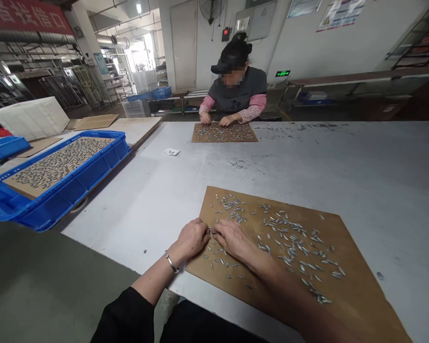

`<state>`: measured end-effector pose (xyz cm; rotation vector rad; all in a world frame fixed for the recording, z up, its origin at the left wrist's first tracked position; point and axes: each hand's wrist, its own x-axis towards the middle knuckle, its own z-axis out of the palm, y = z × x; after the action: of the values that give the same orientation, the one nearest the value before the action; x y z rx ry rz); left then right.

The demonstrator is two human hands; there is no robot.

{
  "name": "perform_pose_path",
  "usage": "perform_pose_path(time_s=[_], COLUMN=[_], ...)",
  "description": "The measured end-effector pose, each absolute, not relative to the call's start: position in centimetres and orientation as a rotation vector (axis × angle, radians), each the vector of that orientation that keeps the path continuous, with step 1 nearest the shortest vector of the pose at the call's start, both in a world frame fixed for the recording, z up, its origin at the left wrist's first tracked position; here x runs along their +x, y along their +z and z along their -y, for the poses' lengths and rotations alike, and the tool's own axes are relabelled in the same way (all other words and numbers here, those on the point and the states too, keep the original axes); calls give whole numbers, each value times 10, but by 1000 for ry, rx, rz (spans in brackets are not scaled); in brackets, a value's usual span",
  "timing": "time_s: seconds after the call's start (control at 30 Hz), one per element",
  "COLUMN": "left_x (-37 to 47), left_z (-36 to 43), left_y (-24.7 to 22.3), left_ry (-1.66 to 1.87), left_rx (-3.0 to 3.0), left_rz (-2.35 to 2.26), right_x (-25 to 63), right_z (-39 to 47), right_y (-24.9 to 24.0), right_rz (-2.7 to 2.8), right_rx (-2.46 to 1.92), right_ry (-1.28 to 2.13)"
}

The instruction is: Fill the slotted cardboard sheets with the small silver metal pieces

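A brown cardboard sheet (257, 290) lies at an angle on the table in front of me, with many small, pointed silvery metal pieces (293, 247) scattered over it. At its left edge my left hand (194, 237), a bracelet on its wrist, has its fingers curled and closed. My right hand (234, 240) reaches across the cardboard, its fingers bent into a pinch. The two sets of fingertips almost meet. Between them a small metal piece (211, 230) shows, mostly covered by the fingers, so I cannot tell exactly how each hand grips it.
Across the pale table (157, 190), a co-worker (236, 90) has both hands over another piece-covered cardboard sheet (225, 138). A blue crate (103, 169) with a filled sheet stands at left, overhanging the table edge. White scraps (171, 152) and a stray piece (380, 275) lie on the tabletop.
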<state>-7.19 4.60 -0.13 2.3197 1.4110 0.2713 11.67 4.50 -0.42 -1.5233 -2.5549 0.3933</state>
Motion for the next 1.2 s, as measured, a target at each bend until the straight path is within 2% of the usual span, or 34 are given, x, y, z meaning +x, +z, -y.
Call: perform_pose_path(time_s=[0.3,0.67,0.9,1.2], left_x=[-83,-84,-83,-73], left_z=[-43,-41,-39,-36], left_y=[-4,-5,-7,-2], left_ry=[241,259,250,243], left_rx=[2359,2353,2354,2409], left_rz=[-1443,-1493,-1543,-1497], right_x=[109,190,184,146], right_z=[-55,-32,-25,-42], right_y=[-15,-3,-7,7], right_rz=[2643,2487,2510,2583], right_rx=[-1471,-1749,-1774,-1653], right_ry=[357,356,410,307])
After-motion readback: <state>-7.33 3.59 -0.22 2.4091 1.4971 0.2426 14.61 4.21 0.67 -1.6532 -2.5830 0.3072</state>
